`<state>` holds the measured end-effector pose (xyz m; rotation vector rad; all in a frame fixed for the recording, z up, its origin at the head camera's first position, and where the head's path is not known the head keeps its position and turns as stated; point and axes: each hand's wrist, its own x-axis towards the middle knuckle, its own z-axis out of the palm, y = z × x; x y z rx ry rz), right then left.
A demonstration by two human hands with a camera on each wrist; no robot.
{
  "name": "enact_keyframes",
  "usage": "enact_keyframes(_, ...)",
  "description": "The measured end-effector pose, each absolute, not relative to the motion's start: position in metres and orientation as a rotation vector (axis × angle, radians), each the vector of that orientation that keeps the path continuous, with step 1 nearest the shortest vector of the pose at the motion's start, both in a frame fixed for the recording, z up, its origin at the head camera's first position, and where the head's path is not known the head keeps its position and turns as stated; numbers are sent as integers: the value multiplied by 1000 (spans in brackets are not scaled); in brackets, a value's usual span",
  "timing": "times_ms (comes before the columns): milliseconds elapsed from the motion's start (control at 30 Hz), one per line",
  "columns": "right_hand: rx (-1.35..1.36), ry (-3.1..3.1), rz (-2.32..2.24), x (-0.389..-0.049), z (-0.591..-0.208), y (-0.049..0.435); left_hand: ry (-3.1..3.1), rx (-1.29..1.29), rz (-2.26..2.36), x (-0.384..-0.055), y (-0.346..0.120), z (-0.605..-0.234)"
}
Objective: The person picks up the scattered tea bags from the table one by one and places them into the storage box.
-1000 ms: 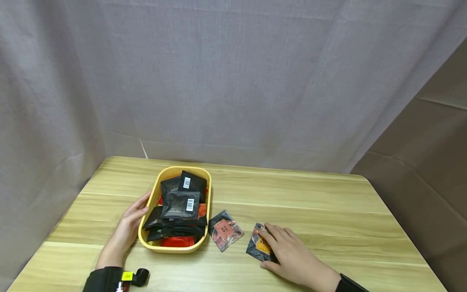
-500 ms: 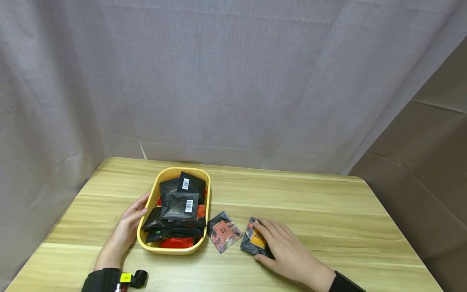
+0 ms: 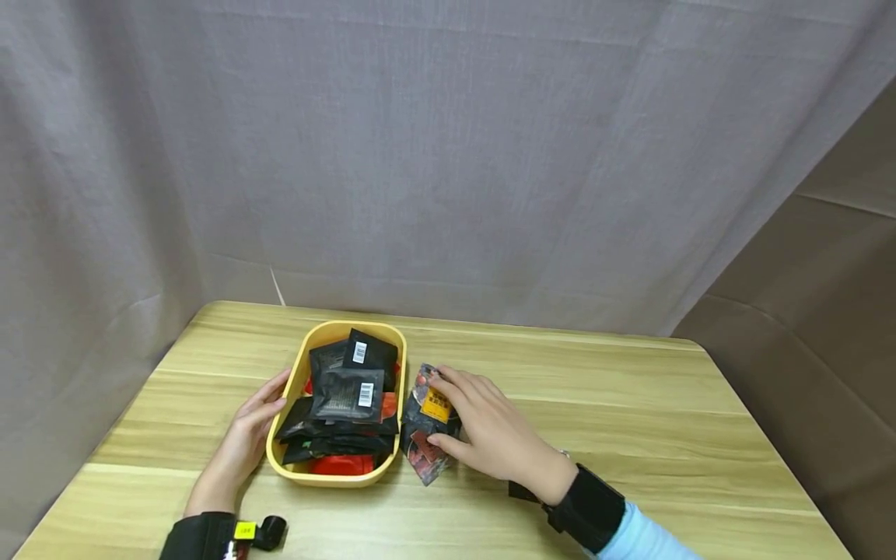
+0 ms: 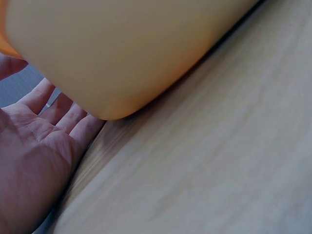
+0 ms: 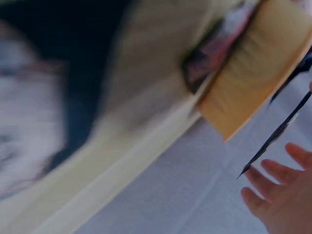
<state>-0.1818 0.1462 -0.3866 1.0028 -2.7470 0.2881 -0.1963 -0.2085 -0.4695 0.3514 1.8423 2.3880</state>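
My right hand (image 3: 493,428) pinches a dark sachet (image 3: 435,406) with a yellow label, raised beside the yellow basket (image 3: 336,481). Seen edge-on in the right wrist view, this sachet (image 5: 278,134) sits above the table at the fingers. Below it, a sachet with a pink label (image 3: 428,459) lies against the basket's right side, partly covered. The basket holds several black and red sachets (image 3: 346,394). My left hand (image 3: 245,432) rests against the basket's left wall with its fingers fairly straight; in the left wrist view the palm (image 4: 34,161) faces the basket wall (image 4: 112,53).
Another dark sachet (image 3: 521,491) shows partly beneath my right wrist; a blurred patterned sachet (image 5: 29,117) fills the left of the right wrist view. The wooden table (image 3: 630,404) ends at a grey curtain (image 3: 448,155) behind it.
My right hand has picked the yellow-labelled sachet up off the table and carried it left, over the pink-labelled one. A dark sachet now shows under the wrist. The left hand stays put.
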Motion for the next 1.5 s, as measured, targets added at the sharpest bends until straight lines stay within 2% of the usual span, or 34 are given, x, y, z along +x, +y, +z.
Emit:
enact_keyframes(400,1178,-2698,438,-235,-383,85,1816,373,2400,-198,-212,-469)
enact_keyframes(767,1182,-2760,474,-256,-397,48,1840,354,2382,-195,-213,-467)
enact_keyframes(1267,1149,-2798,438,-261,-401,51,1834,362,2382,-198,-213,-468)
enact_keyframes(1500,1104,-2797,449,-250,-391,58,1837,366,2377,-197,-212,-468)
